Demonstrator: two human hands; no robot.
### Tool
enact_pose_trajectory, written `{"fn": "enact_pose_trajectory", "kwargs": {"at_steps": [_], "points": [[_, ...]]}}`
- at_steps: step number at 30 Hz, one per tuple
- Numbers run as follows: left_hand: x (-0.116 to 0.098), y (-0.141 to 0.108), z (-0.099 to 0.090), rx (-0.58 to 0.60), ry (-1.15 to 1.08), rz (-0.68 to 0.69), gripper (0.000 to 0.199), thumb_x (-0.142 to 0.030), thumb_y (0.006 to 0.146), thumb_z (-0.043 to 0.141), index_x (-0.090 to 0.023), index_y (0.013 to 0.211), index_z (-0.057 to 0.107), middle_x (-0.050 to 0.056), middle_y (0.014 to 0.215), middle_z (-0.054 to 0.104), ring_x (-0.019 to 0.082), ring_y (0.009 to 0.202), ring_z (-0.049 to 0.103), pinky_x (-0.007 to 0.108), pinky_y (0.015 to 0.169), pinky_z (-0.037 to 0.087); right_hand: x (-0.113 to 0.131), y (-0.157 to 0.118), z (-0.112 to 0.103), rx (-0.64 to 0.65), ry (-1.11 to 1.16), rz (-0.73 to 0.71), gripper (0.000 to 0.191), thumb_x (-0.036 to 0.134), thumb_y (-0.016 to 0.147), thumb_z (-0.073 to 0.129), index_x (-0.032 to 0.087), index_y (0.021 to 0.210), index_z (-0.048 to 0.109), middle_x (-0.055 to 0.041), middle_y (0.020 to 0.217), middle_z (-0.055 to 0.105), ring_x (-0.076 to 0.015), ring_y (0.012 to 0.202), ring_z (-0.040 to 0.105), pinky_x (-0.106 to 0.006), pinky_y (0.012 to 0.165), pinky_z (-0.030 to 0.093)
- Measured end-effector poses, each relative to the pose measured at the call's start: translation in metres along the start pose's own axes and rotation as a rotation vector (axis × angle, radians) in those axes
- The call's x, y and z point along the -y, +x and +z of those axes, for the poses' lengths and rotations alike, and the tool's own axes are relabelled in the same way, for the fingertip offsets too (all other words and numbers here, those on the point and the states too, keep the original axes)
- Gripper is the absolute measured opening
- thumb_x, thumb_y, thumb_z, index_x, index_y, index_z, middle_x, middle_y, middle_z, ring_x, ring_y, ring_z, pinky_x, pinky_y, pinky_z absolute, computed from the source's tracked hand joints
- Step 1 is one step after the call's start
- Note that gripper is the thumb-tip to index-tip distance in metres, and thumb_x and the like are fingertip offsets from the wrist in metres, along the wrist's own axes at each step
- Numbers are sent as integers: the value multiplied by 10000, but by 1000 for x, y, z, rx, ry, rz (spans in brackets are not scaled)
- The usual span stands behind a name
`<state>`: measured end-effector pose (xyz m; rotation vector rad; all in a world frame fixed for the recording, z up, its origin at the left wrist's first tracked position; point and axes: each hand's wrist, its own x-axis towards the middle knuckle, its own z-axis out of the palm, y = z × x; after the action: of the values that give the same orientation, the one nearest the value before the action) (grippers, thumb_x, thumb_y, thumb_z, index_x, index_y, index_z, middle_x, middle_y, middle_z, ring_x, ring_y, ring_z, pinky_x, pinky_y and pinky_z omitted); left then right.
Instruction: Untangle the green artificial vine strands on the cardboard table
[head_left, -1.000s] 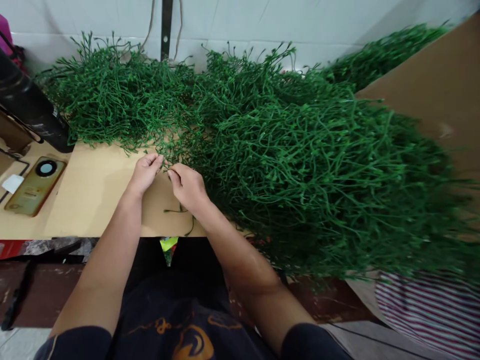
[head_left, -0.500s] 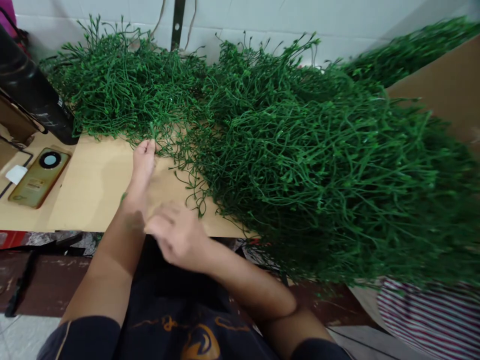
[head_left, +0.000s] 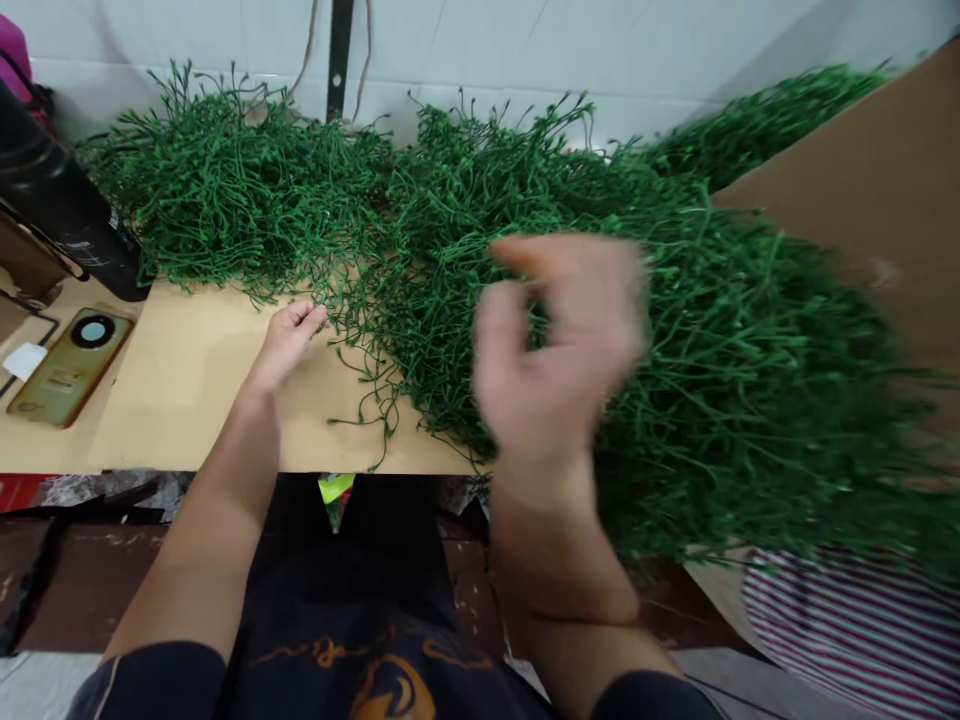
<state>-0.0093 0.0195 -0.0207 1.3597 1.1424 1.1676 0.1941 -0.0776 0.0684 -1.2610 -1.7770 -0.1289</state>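
Observation:
Heaps of thin green plastic stems (head_left: 720,350) with small budded tips lie over the table. My left hand (head_left: 291,335) is closed in a pinch above the cardboard at the edge of the left heap (head_left: 232,190), with a bit of green stem showing at its fingertips. Over the large right heap hovers my right hand (head_left: 570,340), blurred by motion. Its thumb and forefinger are curved and apart, with green visible through the gap and nothing seen between them. A few loose stems (head_left: 375,400) lie on the cardboard between the hands.
A cardboard sheet (head_left: 180,390) covers the tabletop. At left are a phone (head_left: 71,370) and a black cylinder (head_left: 67,200). A brown cardboard panel (head_left: 870,170) leans at right, and striped cloth (head_left: 832,620) sits below it. A tiled wall (head_left: 480,50) closes the back.
My right hand has swung from near my left forearm up and right over the large heap. My left hand has shifted slightly right and down, still pinched. The view has tilted a little.

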Motion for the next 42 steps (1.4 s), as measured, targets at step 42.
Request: {"fn": "enact_pose_trajectory", "kwargs": {"at_steps": [42], "points": [[-9,-4,5,-32,-263,-139,340,-406,694,723,-164,594,504,-96,423,252,20,365,180,180,361,126,7,-33,98,138,802,338,260,388,901,445,178,785,545,-48,828,611,-114,768,582,-271,703,487]]}}
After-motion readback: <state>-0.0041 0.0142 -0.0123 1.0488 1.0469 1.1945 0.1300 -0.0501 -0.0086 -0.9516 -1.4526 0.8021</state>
